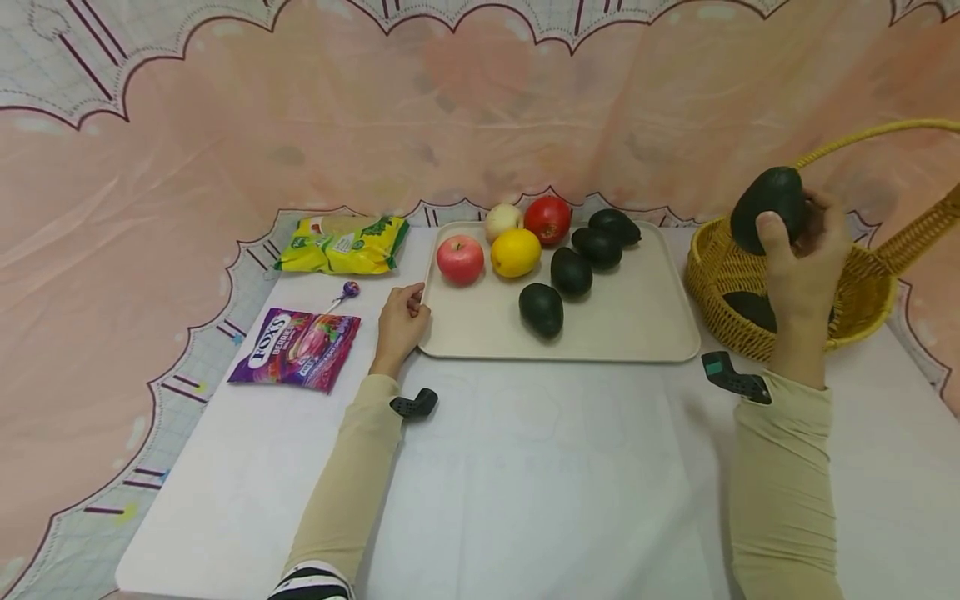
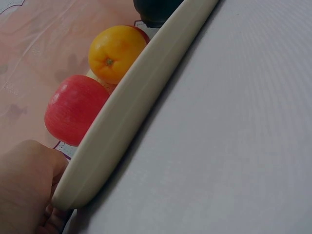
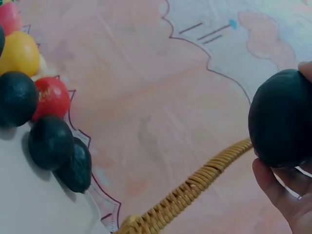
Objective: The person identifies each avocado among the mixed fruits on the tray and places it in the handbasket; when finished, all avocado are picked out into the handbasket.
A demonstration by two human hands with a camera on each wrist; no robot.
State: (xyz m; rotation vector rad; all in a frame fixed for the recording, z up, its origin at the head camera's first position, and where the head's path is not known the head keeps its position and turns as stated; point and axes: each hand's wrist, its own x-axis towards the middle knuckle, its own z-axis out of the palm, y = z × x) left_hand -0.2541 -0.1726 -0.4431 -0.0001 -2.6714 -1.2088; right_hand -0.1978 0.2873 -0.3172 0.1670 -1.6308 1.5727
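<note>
My right hand (image 1: 810, 262) holds a dark green avocado (image 1: 768, 210) up over the yellow wicker basket (image 1: 723, 321), thumb on its near side. In the right wrist view, the held avocado (image 3: 282, 119) is partly cut off by the frame. Inside the basket lies another avocado (image 1: 750, 310), partly hidden by the hand. My left hand (image 1: 400, 325) grips the left rim of the beige tray (image 1: 480, 337); some of its fingers are hidden behind the rim in the left wrist view. Several avocados (image 1: 541, 310) lie on the tray.
Also on the tray are a pink-red apple (image 1: 460, 259), a yellow-orange fruit (image 1: 516, 252), a pale round fruit (image 1: 502, 222) and a red pomegranate (image 1: 547, 220). Left of it lie a yellow-green packet (image 1: 341, 244), a lollipop (image 1: 349, 290) and a purple candy bag (image 1: 296, 348). The basket's handle (image 1: 877, 133) arches upward.
</note>
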